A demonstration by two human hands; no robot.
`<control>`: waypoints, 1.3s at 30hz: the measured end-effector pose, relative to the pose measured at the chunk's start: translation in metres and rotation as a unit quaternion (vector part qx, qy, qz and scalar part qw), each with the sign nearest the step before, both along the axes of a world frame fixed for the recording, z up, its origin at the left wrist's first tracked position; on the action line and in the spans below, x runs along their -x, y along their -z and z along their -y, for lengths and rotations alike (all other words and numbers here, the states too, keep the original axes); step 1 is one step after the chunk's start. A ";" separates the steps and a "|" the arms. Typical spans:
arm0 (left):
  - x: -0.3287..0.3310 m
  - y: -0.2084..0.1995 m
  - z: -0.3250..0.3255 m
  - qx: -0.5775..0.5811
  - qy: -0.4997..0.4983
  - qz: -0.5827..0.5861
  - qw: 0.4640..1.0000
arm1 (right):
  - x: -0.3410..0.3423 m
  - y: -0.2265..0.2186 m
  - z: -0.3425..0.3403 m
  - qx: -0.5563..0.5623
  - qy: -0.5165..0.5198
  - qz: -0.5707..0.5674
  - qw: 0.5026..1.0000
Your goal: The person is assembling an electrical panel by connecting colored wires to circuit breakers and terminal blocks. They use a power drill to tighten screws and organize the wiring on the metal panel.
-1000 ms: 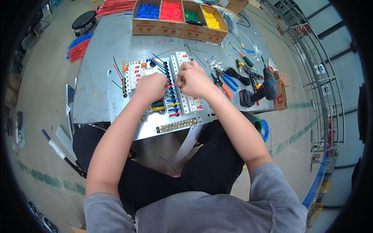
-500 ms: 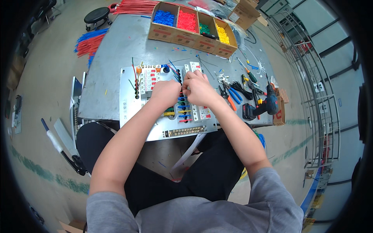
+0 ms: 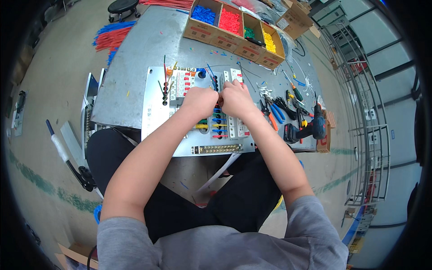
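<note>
A metal panel (image 3: 152, 112) carrying electrical parts lies at the near edge of the table. My left hand (image 3: 201, 101) is closed over its middle, between two rows of circuit breakers. Fingertips almost touching it, my right hand (image 3: 235, 98) is closed too, beside the right breaker row (image 3: 236, 128). Whatever both hands pinch is hidden by the fingers. Blue wires (image 3: 209, 72) stick up just beyond the hands, and short coloured wires (image 3: 219, 125) run below them. The left breaker row (image 3: 185, 82) stands beyond my left hand. A brass terminal bar (image 3: 218, 149) lines the near edge.
A divided cardboard box (image 3: 225, 42) at the back holds blue, red, green and yellow pieces. On the right lie pliers (image 3: 274, 111), a screwdriver (image 3: 295, 91) and a cordless drill (image 3: 307, 128). Red and blue wire bundles (image 3: 112, 39) overhang the left table edge, near a stool (image 3: 122, 6).
The view has shifted, so the panel and table sit slightly farther right in the picture. Both hands stay closed together over the panel's middle, with little visible change in their pose.
</note>
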State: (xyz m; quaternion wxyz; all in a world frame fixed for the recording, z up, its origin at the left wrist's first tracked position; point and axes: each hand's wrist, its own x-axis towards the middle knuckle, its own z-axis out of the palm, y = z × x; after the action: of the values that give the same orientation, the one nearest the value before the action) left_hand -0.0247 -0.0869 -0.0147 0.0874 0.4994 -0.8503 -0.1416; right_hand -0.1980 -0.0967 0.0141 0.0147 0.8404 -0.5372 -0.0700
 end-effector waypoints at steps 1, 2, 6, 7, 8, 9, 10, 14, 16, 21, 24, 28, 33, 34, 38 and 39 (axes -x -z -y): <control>-0.001 -0.002 0.000 -0.007 0.006 -0.003 1.000 | 0.000 0.001 0.001 -0.002 0.000 -0.004 1.000; -0.002 -0.004 0.000 -0.013 0.013 -0.006 1.000 | 0.001 0.003 0.001 -0.003 -0.001 -0.007 1.000; -0.003 -0.006 -0.002 -0.023 0.027 -0.008 0.999 | 0.019 -0.016 0.010 -0.123 -0.029 0.108 0.986; -0.002 -0.006 -0.003 -0.022 0.030 -0.005 0.999 | 0.024 -0.022 0.009 -0.154 -0.006 0.171 0.973; -0.002 -0.007 -0.004 -0.021 0.033 -0.001 0.999 | 0.029 -0.028 0.008 -0.183 0.018 0.233 0.955; -0.002 -0.007 -0.005 -0.020 0.037 0.002 0.999 | 0.034 -0.033 0.007 -0.211 0.041 0.294 0.931; 0.000 -0.008 -0.006 -0.015 0.041 0.004 0.999 | 0.043 -0.037 0.004 -0.213 0.033 0.317 0.924; 0.004 0.001 -0.010 -0.011 0.005 -0.016 1.000 | 0.062 -0.046 -0.007 -0.175 0.058 0.331 0.925; 0.010 0.002 -0.011 -0.039 -0.026 -0.019 0.999 | 0.066 -0.052 -0.014 -0.171 0.057 0.332 0.926; 0.031 -0.017 -0.013 -0.136 -0.108 -0.101 0.980 | 0.084 -0.035 -0.030 -0.132 0.048 0.341 0.930; 0.029 0.009 -0.006 -0.142 -0.110 -0.181 0.967 | 0.074 -0.012 -0.039 -0.033 -0.001 0.260 0.965; 0.031 0.014 -0.001 -0.154 -0.123 -0.182 0.963 | 0.074 -0.006 -0.042 -0.050 0.017 0.279 0.959; 0.038 0.006 -0.002 -0.164 -0.145 -0.152 0.964 | 0.077 -0.001 -0.046 -0.031 0.007 0.290 0.957; 0.040 0.004 -0.002 -0.163 -0.151 -0.144 0.964 | 0.077 0.001 -0.046 -0.034 0.012 0.293 0.956; 0.045 0.011 -0.005 -0.150 -0.160 -0.164 0.962 | 0.076 0.007 -0.046 -0.040 0.013 0.302 0.952; 0.044 0.015 -0.005 -0.148 -0.162 -0.180 0.959 | 0.075 0.008 -0.045 -0.039 0.010 0.304 0.952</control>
State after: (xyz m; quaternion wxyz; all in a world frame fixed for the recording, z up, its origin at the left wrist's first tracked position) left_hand -0.0684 -0.0824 -0.0296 0.1858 0.6043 -0.6977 -0.3368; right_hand -0.2734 -0.0515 0.0064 -0.1824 0.8164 -0.5216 0.1678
